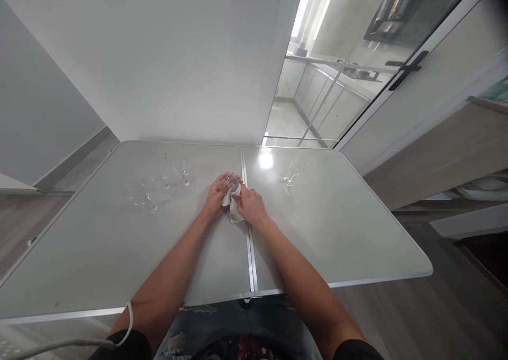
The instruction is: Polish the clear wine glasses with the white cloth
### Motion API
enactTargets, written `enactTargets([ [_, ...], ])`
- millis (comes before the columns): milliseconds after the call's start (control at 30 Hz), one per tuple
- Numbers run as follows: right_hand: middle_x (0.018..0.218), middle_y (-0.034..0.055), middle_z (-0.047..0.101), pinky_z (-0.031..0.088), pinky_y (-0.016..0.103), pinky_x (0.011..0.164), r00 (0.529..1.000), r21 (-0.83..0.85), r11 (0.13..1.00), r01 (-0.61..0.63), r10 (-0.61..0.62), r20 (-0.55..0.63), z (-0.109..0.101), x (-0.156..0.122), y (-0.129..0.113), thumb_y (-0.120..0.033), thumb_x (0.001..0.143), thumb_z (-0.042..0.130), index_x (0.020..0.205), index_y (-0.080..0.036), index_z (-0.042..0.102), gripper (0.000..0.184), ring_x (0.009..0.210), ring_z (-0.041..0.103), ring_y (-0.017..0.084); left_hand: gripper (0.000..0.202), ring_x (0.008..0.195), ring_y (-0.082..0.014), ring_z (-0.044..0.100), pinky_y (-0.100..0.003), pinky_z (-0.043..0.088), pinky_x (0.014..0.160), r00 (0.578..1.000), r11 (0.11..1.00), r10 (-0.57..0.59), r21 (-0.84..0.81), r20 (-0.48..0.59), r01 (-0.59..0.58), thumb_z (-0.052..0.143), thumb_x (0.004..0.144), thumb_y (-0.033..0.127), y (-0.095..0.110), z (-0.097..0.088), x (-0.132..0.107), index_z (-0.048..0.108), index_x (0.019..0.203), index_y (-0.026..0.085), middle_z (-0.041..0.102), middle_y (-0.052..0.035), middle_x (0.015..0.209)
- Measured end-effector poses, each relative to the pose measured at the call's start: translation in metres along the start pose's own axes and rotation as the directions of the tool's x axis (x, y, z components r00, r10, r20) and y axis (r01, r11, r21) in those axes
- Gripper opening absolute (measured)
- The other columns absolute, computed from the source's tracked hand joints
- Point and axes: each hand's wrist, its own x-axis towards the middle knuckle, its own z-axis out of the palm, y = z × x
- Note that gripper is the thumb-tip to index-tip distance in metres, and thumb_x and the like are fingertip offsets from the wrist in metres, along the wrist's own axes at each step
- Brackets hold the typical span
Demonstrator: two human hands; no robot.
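In front of me, close to the table's centre seam, my left hand [215, 196] is closed around a clear drinking glass [230, 179]. My right hand [252, 205] pinches a white cloth [236, 213] against the near side of that glass. Part of the cloth hangs down between the hands, and the fingers hide much of the glass. To the left, several clear stemmed glasses [153, 196] are grouped on the table. One more clear stemmed glass [291, 179] is on the right half.
The pale folding table [337, 227] has a metal seam [250, 259] down its middle and a metal edge. A white wall stands behind it, with a glass door [341, 74] at the back right. A white cable [71, 343] runs by my left arm.
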Motion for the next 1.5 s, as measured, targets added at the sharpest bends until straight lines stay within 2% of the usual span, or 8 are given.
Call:
enactTargets([
  [100,0.092,0.0105,0.069,0.044,0.033,0.078,0.997,0.293,0.956,-0.032,0.010,0.076,0.000,0.000,0.003,-0.033,0.096,0.055,0.096,-0.019,0.059,0.015,0.085,0.062,0.023,0.055,0.114,-0.0284,0.068,-0.041,0.052,0.100,0.999,0.999,-0.045,-0.028,0.022,0.045,0.079,0.079,0.052,0.004,-0.001,-0.001,0.066,0.118,0.016,0.071,-0.0151,0.118],
  [300,0.065,0.0009,0.057,0.042,0.028,0.056,0.882,0.853,0.403,-0.330,-0.189,0.431,-0.004,0.000,0.015,-0.063,0.087,0.061,0.079,-0.019,0.054,0.045,0.056,0.051,0.015,0.058,0.103,-0.0297,0.069,-0.045,0.055,0.094,0.986,0.984,-0.130,-0.105,0.102,0.141,0.073,0.079,0.061,0.015,0.005,-0.008,0.069,0.115,0.016,0.070,-0.0145,0.116],
  [500,0.088,0.0104,0.068,0.045,0.034,0.083,0.999,0.341,0.940,-0.017,0.006,0.034,0.002,0.003,0.007,-0.033,0.094,0.057,0.094,-0.018,0.059,0.015,0.084,0.060,0.023,0.047,0.102,-0.0236,0.069,-0.035,0.054,0.091,0.998,1.000,-0.014,0.011,-0.064,0.015,0.077,0.081,0.052,0.003,0.003,0.001,0.071,0.109,0.016,0.072,-0.0117,0.111],
  [633,0.092,0.0120,0.069,0.044,0.035,0.087,1.000,0.214,0.977,0.012,-0.005,-0.029,0.006,0.002,0.003,-0.028,0.094,0.053,0.097,-0.019,0.059,0.011,0.089,0.060,0.025,0.051,0.102,-0.0238,0.070,-0.035,0.053,0.091,0.994,0.998,0.002,0.055,-0.108,0.004,0.080,0.078,0.052,-0.001,-0.001,0.005,0.071,0.111,0.015,0.073,-0.0127,0.112],
  [900,0.056,0.0001,0.055,0.044,0.029,0.053,0.890,0.873,0.313,-0.373,-0.143,0.432,0.001,0.004,0.021,-0.061,0.075,0.075,0.071,-0.020,0.054,0.046,0.052,0.050,0.015,0.060,0.099,-0.0245,0.069,-0.037,0.056,0.086,0.991,0.990,-0.123,-0.068,0.060,0.127,0.077,0.076,0.063,0.008,-0.002,-0.004,0.072,0.114,0.017,0.071,-0.0127,0.114],
  [1100,0.080,0.0090,0.067,0.048,0.034,0.074,0.997,0.440,0.897,-0.035,0.002,0.076,0.003,0.004,0.007,-0.039,0.093,0.055,0.086,-0.019,0.058,0.021,0.078,0.063,0.024,0.051,0.102,-0.0223,0.070,-0.034,0.055,0.091,0.997,0.999,-0.034,0.001,-0.076,0.034,0.083,0.074,0.051,0.002,-0.004,0.004,0.071,0.110,0.017,0.072,-0.0109,0.114],
  [1233,0.086,0.0102,0.068,0.045,0.035,0.081,1.000,0.228,0.974,0.001,0.001,-0.006,0.004,0.004,0.003,-0.030,0.095,0.051,0.090,-0.019,0.058,0.014,0.083,0.062,0.024,0.046,0.101,-0.0230,0.071,-0.034,0.055,0.090,0.992,0.999,-0.042,0.017,-0.122,0.044,0.081,0.077,0.050,-0.002,-0.004,0.007,0.072,0.107,0.016,0.073,-0.0123,0.113],
  [1500,0.057,-0.0003,0.057,0.049,0.030,0.052,0.878,0.870,0.217,-0.442,-0.094,0.469,-0.004,0.006,0.025,-0.051,0.073,0.079,0.073,-0.018,0.056,0.040,0.051,0.054,0.015,0.060,0.100,-0.0276,0.070,-0.038,0.057,0.084,0.994,0.995,-0.097,-0.027,0.058,0.099,0.075,0.076,0.064,0.004,-0.005,-0.002,0.071,0.113,0.017,0.071,-0.0147,0.116],
])
